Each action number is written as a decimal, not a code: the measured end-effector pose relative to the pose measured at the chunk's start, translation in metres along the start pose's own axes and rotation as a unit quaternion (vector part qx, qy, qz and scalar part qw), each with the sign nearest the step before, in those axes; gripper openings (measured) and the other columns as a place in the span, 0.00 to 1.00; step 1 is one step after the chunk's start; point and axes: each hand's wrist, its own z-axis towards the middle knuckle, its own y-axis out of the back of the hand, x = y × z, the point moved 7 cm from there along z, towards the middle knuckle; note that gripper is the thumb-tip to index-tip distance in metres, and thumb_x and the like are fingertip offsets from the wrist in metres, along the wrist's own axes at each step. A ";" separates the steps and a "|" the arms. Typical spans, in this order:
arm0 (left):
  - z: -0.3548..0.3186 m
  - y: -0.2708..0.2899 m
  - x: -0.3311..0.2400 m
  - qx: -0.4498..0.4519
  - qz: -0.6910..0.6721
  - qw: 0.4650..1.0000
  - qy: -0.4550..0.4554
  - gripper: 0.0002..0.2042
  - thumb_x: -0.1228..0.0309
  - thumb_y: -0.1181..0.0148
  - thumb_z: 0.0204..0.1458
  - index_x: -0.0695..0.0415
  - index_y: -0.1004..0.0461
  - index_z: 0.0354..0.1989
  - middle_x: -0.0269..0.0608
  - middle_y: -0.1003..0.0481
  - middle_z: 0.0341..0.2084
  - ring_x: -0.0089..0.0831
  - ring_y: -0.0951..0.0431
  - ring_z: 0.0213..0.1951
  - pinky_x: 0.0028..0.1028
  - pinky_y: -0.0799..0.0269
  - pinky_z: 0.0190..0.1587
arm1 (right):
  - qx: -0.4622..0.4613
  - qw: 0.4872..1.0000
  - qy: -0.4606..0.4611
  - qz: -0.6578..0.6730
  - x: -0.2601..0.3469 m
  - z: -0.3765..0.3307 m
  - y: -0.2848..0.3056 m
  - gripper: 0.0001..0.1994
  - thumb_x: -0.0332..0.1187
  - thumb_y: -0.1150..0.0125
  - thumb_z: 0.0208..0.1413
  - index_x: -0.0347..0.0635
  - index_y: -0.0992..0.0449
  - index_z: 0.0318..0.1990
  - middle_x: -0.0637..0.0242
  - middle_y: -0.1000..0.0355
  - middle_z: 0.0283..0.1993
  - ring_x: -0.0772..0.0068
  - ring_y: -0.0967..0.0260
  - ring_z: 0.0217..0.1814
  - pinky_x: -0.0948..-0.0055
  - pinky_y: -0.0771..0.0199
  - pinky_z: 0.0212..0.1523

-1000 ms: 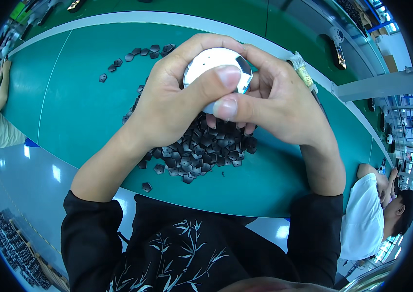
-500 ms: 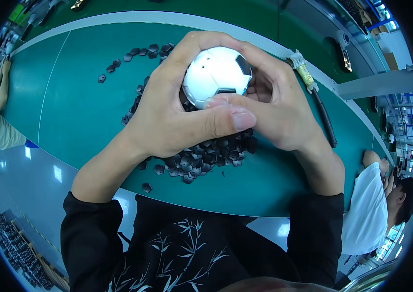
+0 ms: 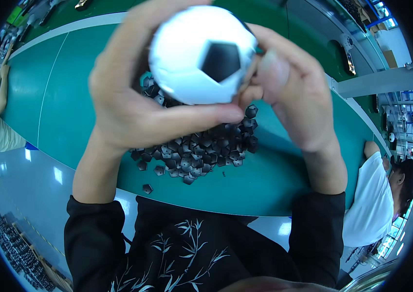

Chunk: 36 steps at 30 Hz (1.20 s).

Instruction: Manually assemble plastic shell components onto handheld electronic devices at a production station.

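Note:
A white toy football (image 3: 182,51) with black pentagon patches is held up close to the camera, above the green table. My left hand (image 3: 123,97) wraps round its left side, thumb stretched along its underside. At its right side my right hand (image 3: 294,92) is curled, thumb and fingertips bent in by the ball's lower right edge. Motion smears that hand, and whether a small piece sits between its fingers is hidden. Under the ball lies a heap of black pentagon pieces (image 3: 192,155), partly covered by my left hand.
The green table (image 3: 80,87) curves round in front of me. A grey post (image 3: 376,80) stands beyond its right edge. One person in white (image 3: 369,204) sits at the right; another person's arm (image 3: 2,92) rests at the far left. Stacked dark-and-white items (image 3: 19,253) stand on the floor.
The ball has come up closer to the camera and turned, so a black patch now faces me. My right hand has shifted from round the ball to its lower right edge.

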 end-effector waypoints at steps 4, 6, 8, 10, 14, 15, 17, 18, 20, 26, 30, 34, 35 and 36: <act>-0.007 0.029 0.011 -0.041 0.055 0.997 0.020 0.44 0.56 0.27 0.40 0.65 0.40 0.64 0.56 0.27 0.54 0.41 0.21 0.48 0.33 0.22 0.51 | -0.002 0.986 -0.051 -0.158 -0.022 0.010 0.016 0.16 0.31 0.40 0.59 0.36 0.25 0.53 0.59 0.24 0.33 0.72 0.28 0.28 0.76 0.27 0.27; -0.023 0.071 0.025 -0.255 -0.047 0.966 0.011 0.39 0.44 0.46 0.55 0.66 0.42 0.64 0.57 0.31 0.56 0.40 0.19 0.39 0.35 0.20 0.44 | 0.002 0.942 -0.081 -0.327 -0.040 0.016 0.021 0.13 0.30 0.40 0.59 0.38 0.23 0.51 0.60 0.24 0.31 0.73 0.29 0.26 0.75 0.29 0.26; -0.016 0.061 0.035 -0.223 -0.171 0.958 0.053 0.39 0.43 0.49 0.56 0.66 0.43 0.63 0.57 0.31 0.55 0.39 0.19 0.37 0.35 0.20 0.41 | 0.021 0.928 -0.056 -0.369 -0.059 0.018 0.019 0.12 0.29 0.40 0.58 0.38 0.22 0.49 0.60 0.24 0.31 0.72 0.30 0.25 0.75 0.29 0.26; -0.005 0.035 0.044 -0.149 -0.406 0.892 0.130 0.38 0.41 0.57 0.59 0.67 0.43 0.63 0.57 0.32 0.55 0.38 0.21 0.32 0.36 0.20 0.37 | 0.060 0.891 -0.003 -0.449 -0.075 0.017 0.012 0.11 0.28 0.39 0.56 0.39 0.21 0.47 0.62 0.24 0.30 0.72 0.31 0.24 0.75 0.31 0.26; -0.004 -0.005 0.049 -0.068 -0.534 0.811 0.228 0.37 0.41 0.63 0.62 0.67 0.42 0.62 0.56 0.31 0.51 0.33 0.24 0.26 0.33 0.23 0.29 | 0.056 0.855 0.075 -0.511 -0.094 0.012 0.001 0.11 0.27 0.37 0.53 0.38 0.21 0.45 0.63 0.25 0.29 0.70 0.32 0.24 0.74 0.32 0.27; -0.007 -0.015 0.051 -0.047 -0.545 0.796 0.258 0.36 0.42 0.64 0.63 0.67 0.41 0.61 0.55 0.30 0.49 0.31 0.26 0.24 0.32 0.25 0.26 | 0.042 0.846 0.100 -0.522 -0.095 0.010 0.000 0.11 0.26 0.37 0.52 0.38 0.21 0.44 0.63 0.25 0.28 0.70 0.33 0.24 0.74 0.32 0.27; -0.011 -0.029 0.053 -0.023 -0.556 0.779 0.288 0.35 0.42 0.64 0.64 0.67 0.40 0.61 0.55 0.29 0.48 0.29 0.27 0.22 0.30 0.26 0.23 | 0.025 0.836 0.124 -0.534 -0.091 0.010 -0.002 0.11 0.26 0.36 0.52 0.38 0.21 0.44 0.64 0.25 0.28 0.70 0.33 0.24 0.74 0.32 0.27; -0.013 -0.031 0.055 -0.041 -0.544 0.783 0.300 0.35 0.42 0.64 0.64 0.67 0.40 0.60 0.55 0.28 0.47 0.29 0.28 0.22 0.30 0.27 0.22 | 0.037 0.855 0.083 -0.510 -0.091 0.012 0.000 0.11 0.26 0.36 0.52 0.37 0.21 0.43 0.64 0.25 0.28 0.71 0.34 0.24 0.74 0.32 0.27; -0.018 -0.034 0.059 -0.077 -0.519 0.788 0.322 0.35 0.43 0.64 0.64 0.68 0.39 0.60 0.54 0.27 0.46 0.28 0.28 0.21 0.29 0.27 0.20 | 0.060 0.887 -0.001 -0.459 -0.090 0.014 0.001 0.10 0.26 0.37 0.52 0.36 0.21 0.43 0.65 0.25 0.28 0.72 0.34 0.24 0.75 0.33 0.27; -0.022 -0.030 0.063 -0.101 -0.456 0.828 0.311 0.34 0.44 0.62 0.64 0.69 0.33 0.55 0.53 0.23 0.41 0.26 0.26 0.20 0.25 0.28 0.17 | -0.028 0.988 -0.142 -0.049 -0.061 0.029 0.047 0.12 0.26 0.42 0.58 0.32 0.22 0.47 0.68 0.30 0.27 0.83 0.38 0.26 0.83 0.38 0.27; -0.025 -0.034 0.057 -0.126 -0.415 0.831 0.350 0.28 0.46 0.54 0.62 0.65 0.30 0.44 0.47 0.23 0.30 0.26 0.24 0.20 0.26 0.26 0.20 | -0.029 0.995 -0.091 0.037 -0.036 0.026 0.043 0.13 0.26 0.43 0.59 0.31 0.23 0.50 0.68 0.31 0.28 0.82 0.38 0.27 0.84 0.39 0.27; -0.030 -0.041 0.058 -0.159 -0.387 0.818 0.394 0.26 0.47 0.52 0.61 0.64 0.29 0.41 0.44 0.23 0.26 0.25 0.24 0.20 0.25 0.27 0.20 | 0.020 0.991 -0.070 0.109 -0.024 0.020 0.025 0.14 0.26 0.44 0.60 0.30 0.24 0.51 0.66 0.31 0.28 0.82 0.38 0.28 0.85 0.39 0.27; -0.033 -0.042 0.059 -0.172 -0.379 0.812 0.409 0.26 0.47 0.52 0.61 0.63 0.29 0.41 0.44 0.23 0.26 0.25 0.25 0.20 0.25 0.27 0.20 | 0.045 0.988 -0.067 0.131 -0.022 0.018 0.018 0.14 0.25 0.44 0.60 0.29 0.24 0.51 0.65 0.31 0.28 0.82 0.38 0.28 0.86 0.39 0.27; -0.035 -0.041 0.061 -0.185 -0.371 0.805 0.423 0.25 0.47 0.52 0.62 0.63 0.29 0.42 0.43 0.24 0.26 0.25 0.25 0.20 0.24 0.28 0.20 | 0.071 0.984 -0.064 0.152 -0.021 0.016 0.012 0.14 0.25 0.44 0.60 0.28 0.24 0.51 0.65 0.31 0.29 0.81 0.38 0.28 0.86 0.39 0.27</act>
